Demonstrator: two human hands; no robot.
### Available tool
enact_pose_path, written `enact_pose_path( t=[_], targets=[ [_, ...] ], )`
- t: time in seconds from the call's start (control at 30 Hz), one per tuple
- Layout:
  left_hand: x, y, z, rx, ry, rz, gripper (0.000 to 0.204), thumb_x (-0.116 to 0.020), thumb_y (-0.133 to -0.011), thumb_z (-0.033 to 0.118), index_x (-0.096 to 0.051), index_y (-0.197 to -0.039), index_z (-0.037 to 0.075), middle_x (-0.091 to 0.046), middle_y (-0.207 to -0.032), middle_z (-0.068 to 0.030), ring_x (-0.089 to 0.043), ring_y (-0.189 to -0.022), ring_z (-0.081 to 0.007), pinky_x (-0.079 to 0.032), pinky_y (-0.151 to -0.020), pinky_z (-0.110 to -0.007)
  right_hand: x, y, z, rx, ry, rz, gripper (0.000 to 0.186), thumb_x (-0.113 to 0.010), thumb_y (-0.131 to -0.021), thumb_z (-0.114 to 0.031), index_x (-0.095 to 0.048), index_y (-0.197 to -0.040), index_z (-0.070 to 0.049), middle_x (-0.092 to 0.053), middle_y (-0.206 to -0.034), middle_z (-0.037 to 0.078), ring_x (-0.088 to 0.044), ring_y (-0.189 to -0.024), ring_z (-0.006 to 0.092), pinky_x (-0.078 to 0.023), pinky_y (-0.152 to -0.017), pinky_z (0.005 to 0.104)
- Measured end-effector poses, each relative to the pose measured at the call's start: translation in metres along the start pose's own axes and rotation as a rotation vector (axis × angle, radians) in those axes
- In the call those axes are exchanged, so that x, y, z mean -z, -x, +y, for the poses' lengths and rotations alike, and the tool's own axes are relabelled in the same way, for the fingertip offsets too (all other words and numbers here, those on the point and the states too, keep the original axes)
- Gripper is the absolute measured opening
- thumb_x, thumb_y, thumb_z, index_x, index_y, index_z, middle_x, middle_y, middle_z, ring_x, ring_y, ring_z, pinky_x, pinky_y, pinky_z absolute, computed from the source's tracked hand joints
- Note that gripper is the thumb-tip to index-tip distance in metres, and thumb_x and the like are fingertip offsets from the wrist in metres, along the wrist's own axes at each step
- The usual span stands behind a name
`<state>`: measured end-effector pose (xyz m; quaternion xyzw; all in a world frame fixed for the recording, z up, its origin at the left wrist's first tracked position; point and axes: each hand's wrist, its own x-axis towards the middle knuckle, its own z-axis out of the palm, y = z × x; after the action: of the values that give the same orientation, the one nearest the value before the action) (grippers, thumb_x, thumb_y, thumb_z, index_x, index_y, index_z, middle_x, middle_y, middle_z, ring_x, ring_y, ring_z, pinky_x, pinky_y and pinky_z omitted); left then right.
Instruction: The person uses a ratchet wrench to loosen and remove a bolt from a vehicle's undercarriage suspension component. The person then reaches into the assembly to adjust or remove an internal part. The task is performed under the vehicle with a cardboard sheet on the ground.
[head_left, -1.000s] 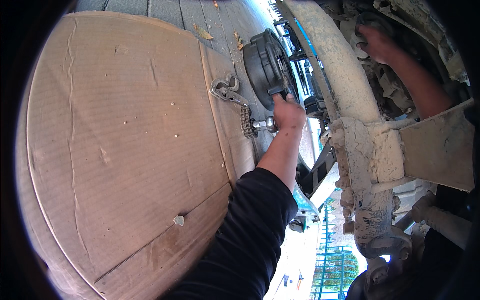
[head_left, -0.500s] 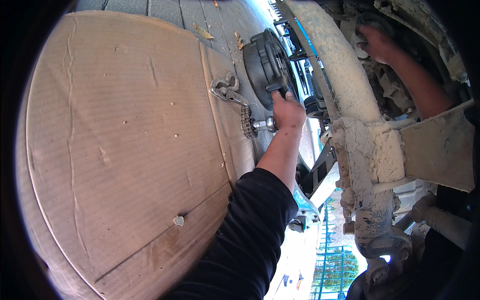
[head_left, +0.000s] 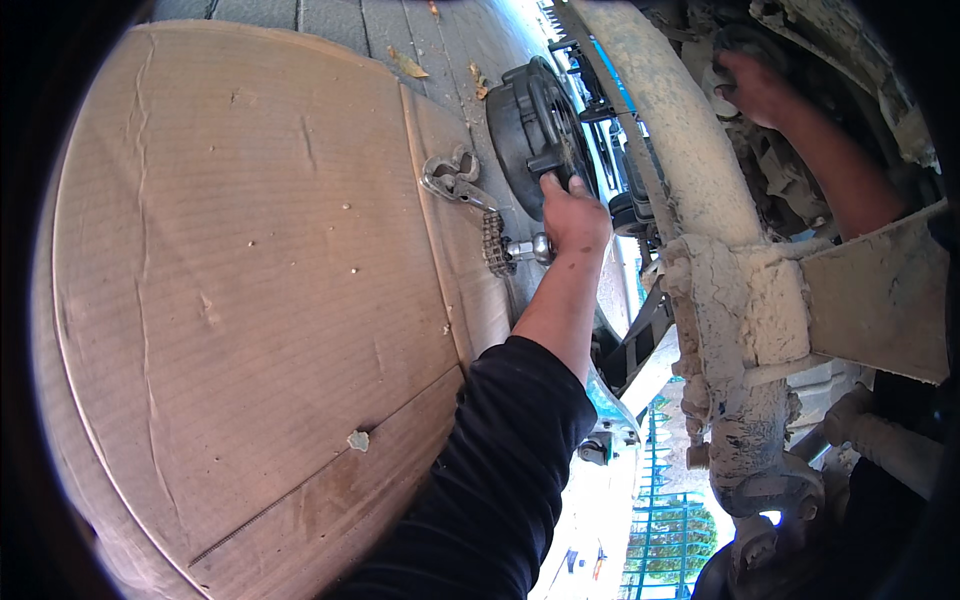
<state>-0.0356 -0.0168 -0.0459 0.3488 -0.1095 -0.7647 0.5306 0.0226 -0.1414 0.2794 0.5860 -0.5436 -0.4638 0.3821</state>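
My left hand [head_left: 575,220] has its thumb and fingers closed on a protruding part of a black round plastic pan [head_left: 515,130] lying on its side on the paving. Just left of that hand lie a silver chain wrench [head_left: 450,180] with a length of chain [head_left: 493,240] and a shiny socket-like fitting [head_left: 525,250]. My right hand [head_left: 755,90] reaches up into the dirty underside of a vehicle, its fingers curled at a dark rounded part; what exactly they hold is too shadowed to make out.
A large cardboard sheet [head_left: 240,300] covers the left ground, beside grey paving [head_left: 340,30] with dry leaves [head_left: 408,62]. A mud-caked axle and frame [head_left: 745,300] runs along the right. A green fence [head_left: 660,530] shows in bright daylight at the bottom.
My left hand has shifted slightly upward along the black pan. My right hand looks unchanged, and the tools on the ground are where they were.
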Motion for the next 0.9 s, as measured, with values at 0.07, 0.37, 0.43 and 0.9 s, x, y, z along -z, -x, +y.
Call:
enact_pose_path(
  t=[0.07,0.37,0.43,0.9],
  targets=[
    [0.001,-0.001,0.001,-0.010,0.017,0.002,0.031,-0.056,-0.108,0.021,-0.050,-0.135,0.007,-0.073,-0.113,-0.0266,-0.069,-0.108,-0.0487,-0.052,-0.092,-0.053,0.000,0.000,0.000,0.017,0.007,0.007,0.058,-0.078,-0.095,-0.017,-0.056,-0.146,-0.001,-0.061,-0.146,0.022,-0.058,-0.136,0.0386,-0.047,-0.116,0.0414],
    [0.002,-0.006,0.008,-0.038,-0.005,0.033,0.035,-0.054,-0.109,0.025,-0.050,-0.138,0.005,-0.073,-0.114,-0.0264,-0.070,-0.108,-0.0474,-0.052,-0.092,-0.053,-0.002,0.000,0.002,0.012,-0.030,0.019,0.058,-0.079,-0.094,-0.016,-0.057,-0.145,-0.001,-0.062,-0.143,0.022,-0.060,-0.133,0.0380,-0.048,-0.114,0.0417],
    [0.002,-0.007,0.009,-0.030,0.003,0.037,0.036,-0.054,-0.109,0.025,-0.050,-0.138,0.005,-0.073,-0.114,-0.0266,-0.070,-0.108,-0.0474,-0.052,-0.092,-0.053,-0.003,0.000,0.002,0.026,-0.021,0.028,0.058,-0.079,-0.094,-0.016,-0.057,-0.145,-0.001,-0.062,-0.143,0.022,-0.060,-0.133,0.0380,-0.048,-0.114,0.0417],
    [0.008,-0.010,0.017,-0.077,-0.009,0.069,0.037,-0.054,-0.109,0.028,-0.052,-0.137,0.004,-0.073,-0.113,-0.0254,-0.070,-0.106,-0.0446,-0.052,-0.093,-0.050,-0.003,-0.002,0.000,0.024,0.032,0.066,0.063,-0.080,-0.091,-0.016,-0.055,-0.146,0.001,-0.063,-0.140,0.025,-0.061,-0.131,0.0407,-0.050,-0.110,0.0436]
  ],
)
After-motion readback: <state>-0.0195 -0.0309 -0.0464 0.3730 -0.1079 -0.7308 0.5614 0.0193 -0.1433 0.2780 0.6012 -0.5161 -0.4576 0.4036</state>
